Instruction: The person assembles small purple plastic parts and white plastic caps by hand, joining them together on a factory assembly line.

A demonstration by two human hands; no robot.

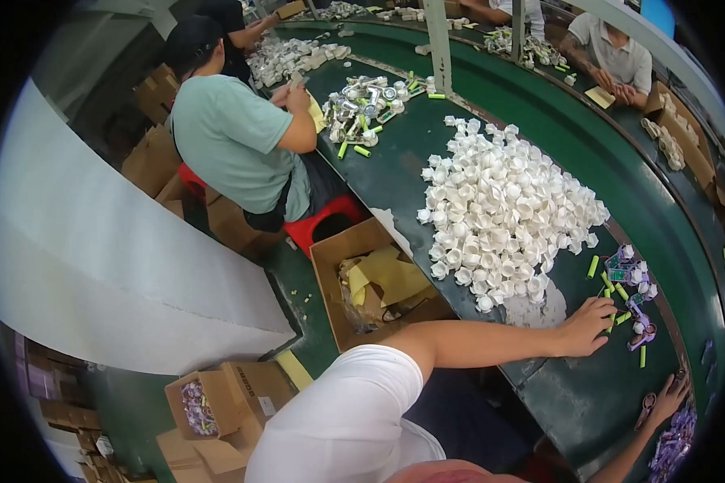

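Note:
My left hand [588,327] reaches across the dark green worktop, palm down, thumb apart from the bent fingers. Its fingertips touch the slim green battery cells [609,304] that lie loose there. Just beyond are several purple plastic pieces with white caps and a green circuit board [623,272]. Lower right, my right hand [669,399] is near the table's curved edge, its fingers bent around a small dark part [680,376] that I cannot make out clearly. A brownish-purple piece [646,409] lies by that wrist.
A large heap of white plastic caps [507,209] covers the middle. Purple parts [675,447] lie lower right. An open carton [330,278] stands beside the table. A co-worker in a green shirt [234,129] sits far left; others work across the green conveyor belt [540,101]. A metal post [438,48] rises there.

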